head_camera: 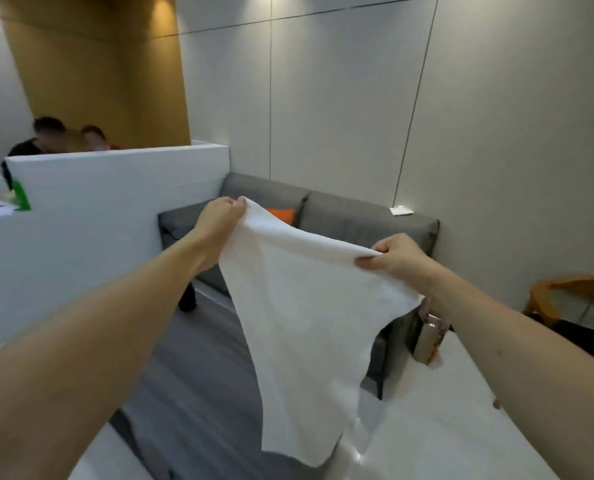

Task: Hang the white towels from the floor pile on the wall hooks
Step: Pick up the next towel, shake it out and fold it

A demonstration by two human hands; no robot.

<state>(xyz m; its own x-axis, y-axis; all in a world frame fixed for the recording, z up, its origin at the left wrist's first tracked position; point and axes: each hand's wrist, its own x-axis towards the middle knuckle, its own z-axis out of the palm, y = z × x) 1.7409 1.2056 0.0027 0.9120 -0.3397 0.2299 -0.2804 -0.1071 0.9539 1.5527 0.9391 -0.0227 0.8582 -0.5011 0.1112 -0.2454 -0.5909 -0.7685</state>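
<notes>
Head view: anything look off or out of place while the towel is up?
Nothing damaged or spilled. The white towel hangs from the left hand and right hand, pinched along its top edge. No wall hooks or floor pile show in this view.

Both forearms are bare as far up as can be seen, with no sleeve or cuff showing. The left hand [219, 220] and right hand [397, 258] wear no gloves, rings, watch or wristband.

The white towel [302, 306] is soft matt cloth, the grey sofa [358, 220] matt fabric, the white tabletop [444, 427] glossy.
</notes>
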